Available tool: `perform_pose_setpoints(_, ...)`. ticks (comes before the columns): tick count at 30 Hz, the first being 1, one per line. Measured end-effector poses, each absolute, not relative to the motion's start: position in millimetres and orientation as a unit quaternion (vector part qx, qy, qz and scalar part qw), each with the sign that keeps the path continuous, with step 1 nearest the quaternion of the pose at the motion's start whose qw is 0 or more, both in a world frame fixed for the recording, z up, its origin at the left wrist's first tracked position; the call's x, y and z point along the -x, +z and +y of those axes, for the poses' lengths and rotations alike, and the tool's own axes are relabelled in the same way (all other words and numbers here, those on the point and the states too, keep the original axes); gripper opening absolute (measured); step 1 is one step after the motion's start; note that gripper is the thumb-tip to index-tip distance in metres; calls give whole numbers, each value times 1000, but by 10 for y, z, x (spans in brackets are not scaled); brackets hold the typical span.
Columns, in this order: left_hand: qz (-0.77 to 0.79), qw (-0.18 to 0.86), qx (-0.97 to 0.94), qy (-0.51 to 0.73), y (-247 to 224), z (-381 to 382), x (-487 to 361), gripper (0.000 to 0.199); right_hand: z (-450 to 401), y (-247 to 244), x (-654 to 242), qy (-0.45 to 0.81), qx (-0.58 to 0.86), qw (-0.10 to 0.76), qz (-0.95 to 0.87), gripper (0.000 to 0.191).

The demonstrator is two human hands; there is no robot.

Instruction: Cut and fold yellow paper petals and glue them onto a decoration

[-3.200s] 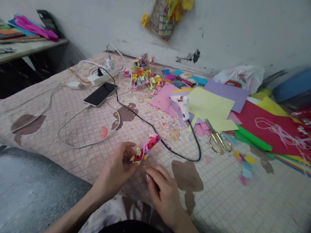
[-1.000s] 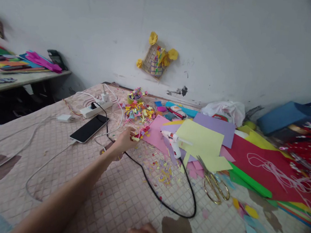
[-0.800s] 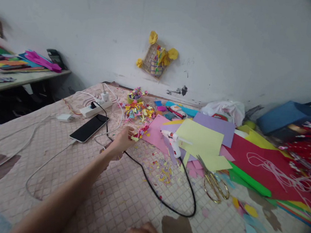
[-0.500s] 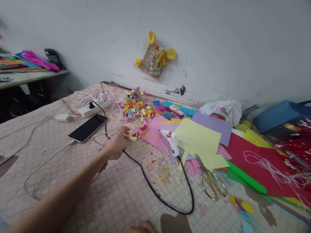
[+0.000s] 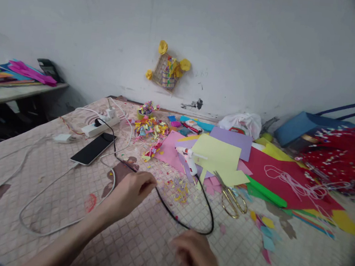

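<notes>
My left hand [image 5: 135, 189] hovers over or rests on the checked tablecloth with its fingers curled together; whatever they hold is hidden. The black cord [image 5: 169, 211] of the white glue gun [image 5: 190, 159] passes behind or under this hand. My right hand [image 5: 198, 256] is at the bottom edge, blurred by motion, its fingers bent toward the left hand. Beyond the left hand lie a pile of small coloured paper pieces [image 5: 151, 128] and a red, pink and yellow paper bundle [image 5: 152, 151]. Tiny paper scraps [image 5: 178, 190] are scattered before the glue gun.
Gold-handled scissors [image 5: 230, 198] lie right of the glue gun, near yellow paper [image 5: 218, 152] and red paper [image 5: 266, 165]. On the left are a phone [image 5: 93, 149], a power strip [image 5: 100, 127] and white cables. A blue bag [image 5: 308, 127] stands at right.
My left hand has drawn back from beside the paper bundle toward me. My right hand has risen further into view. The camera has turned slightly right.
</notes>
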State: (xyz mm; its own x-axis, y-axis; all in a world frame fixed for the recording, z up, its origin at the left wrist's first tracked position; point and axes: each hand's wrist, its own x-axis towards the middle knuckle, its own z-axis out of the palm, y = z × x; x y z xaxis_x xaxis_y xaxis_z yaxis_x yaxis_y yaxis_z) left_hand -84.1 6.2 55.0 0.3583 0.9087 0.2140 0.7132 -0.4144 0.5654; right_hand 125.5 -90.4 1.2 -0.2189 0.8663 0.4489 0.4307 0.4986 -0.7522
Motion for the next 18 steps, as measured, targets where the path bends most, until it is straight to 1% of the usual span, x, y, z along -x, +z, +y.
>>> perform_pose_setpoints(2, 481, 223, -811, 247, 582, 75, 658, 18, -625, 182, -1490, 236, 464, 447, -727, 10)
perform_pose_setpoints(4, 465, 239, -815, 252, 573, 154, 481, 18, -276, 284, -1715, 171, 476, 475, -720, 7)
perform_pose_setpoints(6, 464, 225, -810, 279, 525, 273, 339, 19, 56, 296, -1908, 111, 500, 492, -704, 10)
perform_pose_setpoints(8, 489, 191, -790, 317, 444, 383, 251, 24, 289, 237, -2070, 67, 529, 518, -669, 15)
perform_pose_setpoints(11, 510, 143, -765, 366, 288, 437, 219, 27, 408, 116, -2280, 29, 548, 521, -654, 21)
perform_pose_setpoints(15, 485, 142, -783, 362, 112, 335, 252, 27, 379, 53, -2536, -23, 573, 501, -648, 23)
perform_pose_setpoints(18, 455, 125, -805, 359, 59, 277, 268, 23, 403, 77, -2694, -50, 597, 483, -639, 24)
